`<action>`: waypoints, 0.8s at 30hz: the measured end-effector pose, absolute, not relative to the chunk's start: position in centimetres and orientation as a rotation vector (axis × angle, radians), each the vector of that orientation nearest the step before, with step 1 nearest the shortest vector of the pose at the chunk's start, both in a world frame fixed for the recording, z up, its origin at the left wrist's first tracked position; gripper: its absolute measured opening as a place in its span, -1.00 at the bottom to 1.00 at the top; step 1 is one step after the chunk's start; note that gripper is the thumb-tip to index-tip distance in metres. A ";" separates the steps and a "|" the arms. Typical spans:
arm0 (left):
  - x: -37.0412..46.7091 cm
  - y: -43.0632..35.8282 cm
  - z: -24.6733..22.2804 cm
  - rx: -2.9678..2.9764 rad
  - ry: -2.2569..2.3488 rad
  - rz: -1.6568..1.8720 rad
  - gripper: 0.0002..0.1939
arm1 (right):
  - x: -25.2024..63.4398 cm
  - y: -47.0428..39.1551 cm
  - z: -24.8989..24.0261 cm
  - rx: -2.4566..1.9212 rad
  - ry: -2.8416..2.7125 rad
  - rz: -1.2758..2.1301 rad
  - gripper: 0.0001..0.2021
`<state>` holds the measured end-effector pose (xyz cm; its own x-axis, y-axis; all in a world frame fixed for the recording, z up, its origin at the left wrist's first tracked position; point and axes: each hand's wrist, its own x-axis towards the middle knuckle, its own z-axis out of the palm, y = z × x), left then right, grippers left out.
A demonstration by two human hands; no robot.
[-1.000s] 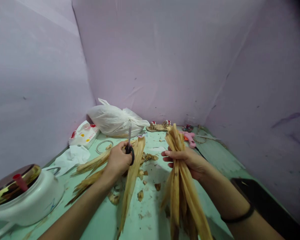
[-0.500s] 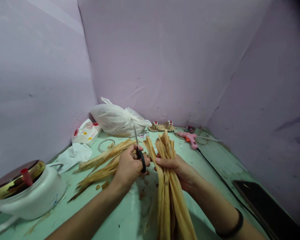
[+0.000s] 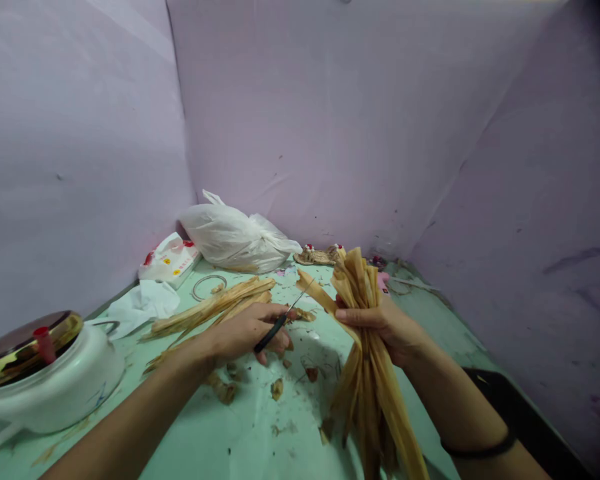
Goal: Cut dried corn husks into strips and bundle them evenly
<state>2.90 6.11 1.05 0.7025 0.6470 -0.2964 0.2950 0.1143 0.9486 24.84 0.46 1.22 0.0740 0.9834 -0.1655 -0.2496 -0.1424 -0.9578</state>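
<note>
In my left hand [image 3: 255, 330] is a pair of black-handled scissors [image 3: 275, 328], its blades pointing up and right toward a bundle of dried corn husks [image 3: 367, 367]. My right hand [image 3: 385, 327] is closed around the middle of that bundle, thumb across the front. One husk strip sticks out to the left of the bundle, close to the scissor tip; I cannot tell whether they touch. More dried husks [image 3: 215, 303] lie on the green table behind my left forearm. Small husk scraps [image 3: 277, 389] are scattered below my hands.
A white enamel pot [image 3: 55, 390] with a gold-brown lid stands at left. Behind are crumpled tissue [image 3: 143, 307], a tissue pack [image 3: 170, 261], a metal ring [image 3: 200, 288], a white plastic bag [image 3: 235, 237] and woven straw pieces [image 3: 320, 255]. A pink glue gun [image 3: 383, 281] is partly hidden; a dark flat object [image 3: 510, 407] lies right.
My right hand and the husk bundle have shifted right. The scissors have tipped from nearly upright toward the right, and my left hand has moved slightly left and lower.
</note>
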 end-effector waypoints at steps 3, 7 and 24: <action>2.7 6.3 1.1 1.494 0.822 0.328 -0.47 | 24.7 0.4 0.9 -1.217 -1.018 1.331 -0.71; 2.6 6.3 1.5 1.490 0.839 0.332 -0.50 | 24.8 0.5 0.9 -1.260 -1.129 1.256 -0.66; 2.8 6.2 0.9 1.576 0.879 0.335 -0.57 | 25.0 0.5 1.3 -1.368 -1.196 1.184 -0.72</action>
